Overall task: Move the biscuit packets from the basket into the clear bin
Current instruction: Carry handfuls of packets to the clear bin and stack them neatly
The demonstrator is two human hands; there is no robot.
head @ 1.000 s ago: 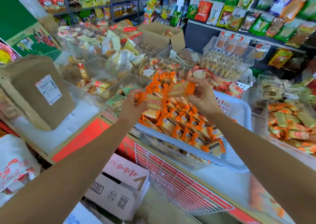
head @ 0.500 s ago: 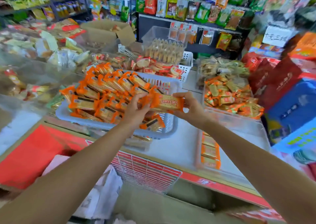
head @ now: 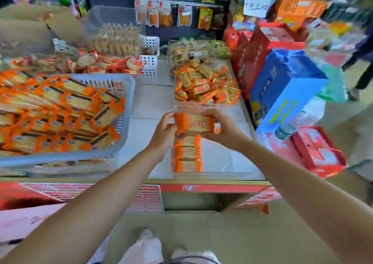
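Pinched a rectangular, glossy orange biscuit packet [head: 193, 123] by its short ends, with the left grip [head: 164, 131] curled round one and the right grip [head: 224, 130] round the other. Held it above the clear bin [head: 218, 158], over a row of like packets [head: 187, 154] along its left wall. Stood apart from the slotted plastic basket [head: 60, 159].

A biscuit packet [head: 194, 123] sits between the fingers [head: 171, 117] of the left hand [head: 164, 131] and those of the right hand [head: 225, 129]. Under the fingers lies the clear bin [head: 226, 158], with a row of packets [head: 187, 156] along its left side, nearer the person. Left of the fingers stands the basket [head: 129, 110], heaped with packets. Beyond the fingers sits another bin [head: 222, 106]; to their right stand stacked boxes [head: 282, 86].
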